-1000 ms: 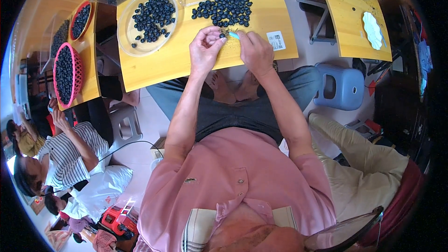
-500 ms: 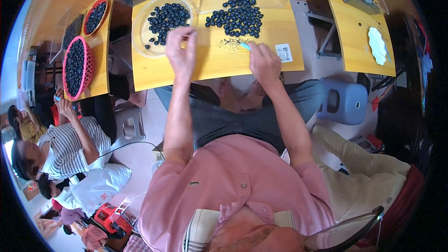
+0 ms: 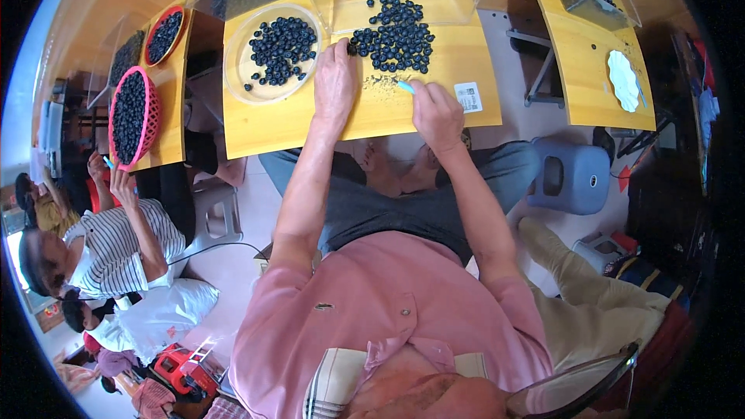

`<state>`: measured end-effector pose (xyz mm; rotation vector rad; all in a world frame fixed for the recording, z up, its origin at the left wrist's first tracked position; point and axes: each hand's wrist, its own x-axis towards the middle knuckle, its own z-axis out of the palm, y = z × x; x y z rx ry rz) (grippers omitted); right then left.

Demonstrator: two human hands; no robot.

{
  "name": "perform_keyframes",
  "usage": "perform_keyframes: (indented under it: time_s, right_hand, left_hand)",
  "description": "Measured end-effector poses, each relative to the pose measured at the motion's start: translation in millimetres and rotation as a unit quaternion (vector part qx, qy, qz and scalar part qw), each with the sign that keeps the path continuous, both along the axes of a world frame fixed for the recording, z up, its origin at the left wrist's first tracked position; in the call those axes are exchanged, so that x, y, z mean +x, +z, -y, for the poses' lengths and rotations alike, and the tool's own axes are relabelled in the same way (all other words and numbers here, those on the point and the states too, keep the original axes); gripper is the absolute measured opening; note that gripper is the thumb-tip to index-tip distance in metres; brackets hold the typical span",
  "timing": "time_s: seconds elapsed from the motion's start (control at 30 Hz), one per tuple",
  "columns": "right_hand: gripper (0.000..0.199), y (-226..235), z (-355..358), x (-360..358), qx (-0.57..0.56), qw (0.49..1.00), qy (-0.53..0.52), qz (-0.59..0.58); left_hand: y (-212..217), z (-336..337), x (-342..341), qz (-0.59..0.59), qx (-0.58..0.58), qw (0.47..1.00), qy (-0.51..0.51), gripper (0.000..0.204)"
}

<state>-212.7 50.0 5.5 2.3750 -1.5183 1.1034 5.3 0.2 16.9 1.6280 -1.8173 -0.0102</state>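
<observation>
White printed label (image 3: pixel 469 98) near right hand (image 3: pixel 437 115) gripping turquoise tool (image 3: pixel 405 87).

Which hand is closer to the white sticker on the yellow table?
Right. The right hand is just left of the sticker; the left hand is farther left, by the dark balls.

The table (image 3: pixel 256 128) is warm yellow. Round pieces (image 3: pixel 400 39) toward its far edge are glossy blue-black, matching those in the colourless clear dish (image 3: pixel 226 70) by its left edge. Brownish crumbs (image 3: pixel 380 87) fleck the wood toward the near edge, where the tool (image 3: pixel 406 87) shows light blue. A white label (image 3: pixel 468 97) with dark print marks the near right corner. The wearer's shirt (image 3: pixel 372 287) is dusty pink, its collar (image 3: pixel 335 380) cream with dark checked lines; a co-worker's top (image 3: pixel 128 244) is striped black on white.
</observation>
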Motion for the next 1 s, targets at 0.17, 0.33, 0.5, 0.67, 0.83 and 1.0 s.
perform_keyframes:
  time_s: [0.17,0.33,0.5,0.67,0.83,1.0]
  right_hand:
    - [0.019,0,-3,0,0.003,1.0,-0.002,0.004]
    - [0.019,0,-4,-4,-0.004,1.0,-0.003,0.018]
    - [0.02,-1,-1,-2,0.002,1.0,0.005,0.023]
    - [0.021,-4,2,-3,-0.009,1.0,0.011,0.024]
    - [0.021,-3,0,-2,0.008,1.0,0.008,0.013]
    - [0.02,2,-3,-2,0.018,1.0,0.005,0.011]
  left_hand:
    - [-8,-3,-1,-0.004,0.024,0.999,0.022,0.024]
    - [-3,-24,-9,-0.121,0.028,0.992,0.003,0.015]
    - [-4,-36,-18,-0.28,0.015,0.96,-0.021,0.017]
    - [-5,-40,-29,-0.302,0.053,0.952,0.011,0.019]
    - [-15,-42,-28,-0.351,0.024,0.936,-0.003,0.019]
    - [-16,-45,-27,-0.35,0.028,0.936,-0.028,0.02]
